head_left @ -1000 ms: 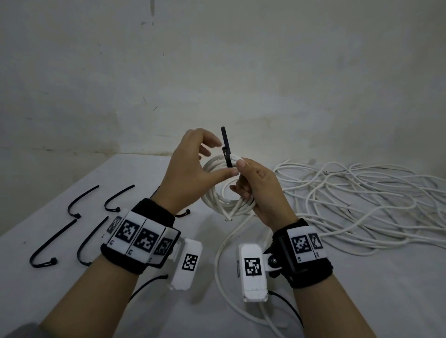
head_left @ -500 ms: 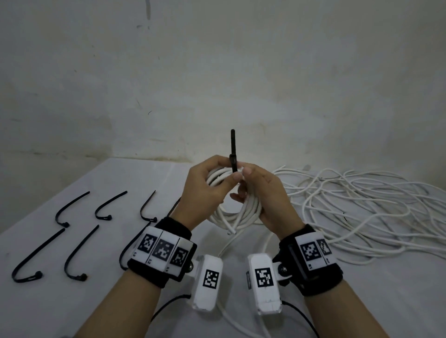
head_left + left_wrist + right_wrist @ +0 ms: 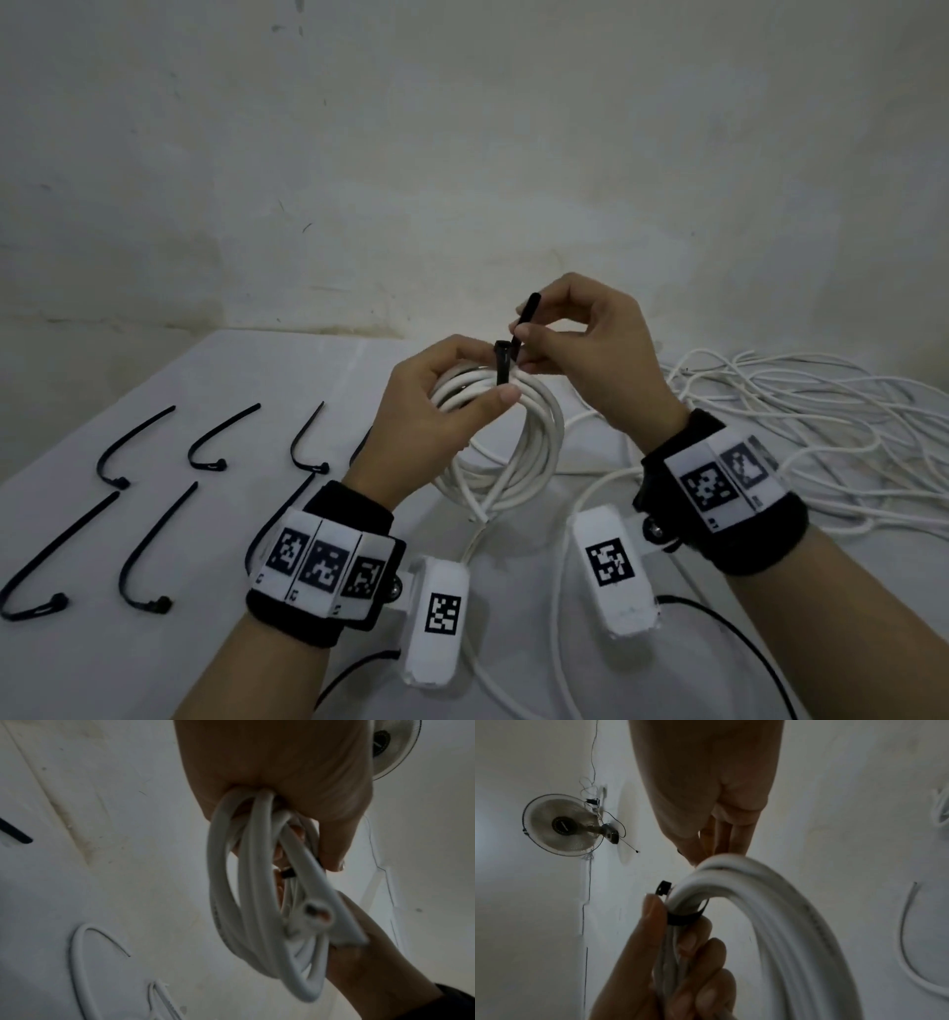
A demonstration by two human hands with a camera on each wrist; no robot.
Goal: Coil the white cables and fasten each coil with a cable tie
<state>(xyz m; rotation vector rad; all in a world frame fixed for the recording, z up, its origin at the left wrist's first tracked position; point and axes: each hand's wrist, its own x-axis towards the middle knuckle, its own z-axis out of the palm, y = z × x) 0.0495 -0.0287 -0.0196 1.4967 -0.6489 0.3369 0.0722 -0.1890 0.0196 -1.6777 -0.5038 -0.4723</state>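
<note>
A white cable coil [image 3: 518, 452] is held above the white table, with a black cable tie [image 3: 503, 367] wrapped round its top. My left hand [image 3: 441, 411] grips the coil, thumb pressing the tie's band against the strands. My right hand [image 3: 590, 354] pinches the tie's free tail [image 3: 526, 316], which sticks up beside the tie's head. In the right wrist view the tie band [image 3: 682, 918] loops under the coil [image 3: 770, 912] and its head [image 3: 663, 887] sits by my left thumb. The left wrist view shows the coil [image 3: 257, 892] hanging from my left hand, cut end toward the camera.
Several loose black cable ties [image 3: 138, 442] lie in rows on the table's left half. A tangled pile of white cable [image 3: 801, 426] covers the right side, with one strand running toward me between my forearms. A wall stands close behind the table.
My right hand let go of the coil and rose to pinch the tie's tail, now tilted to the right. My left hand keeps the coil. The head camera tipped down slightly.
</note>
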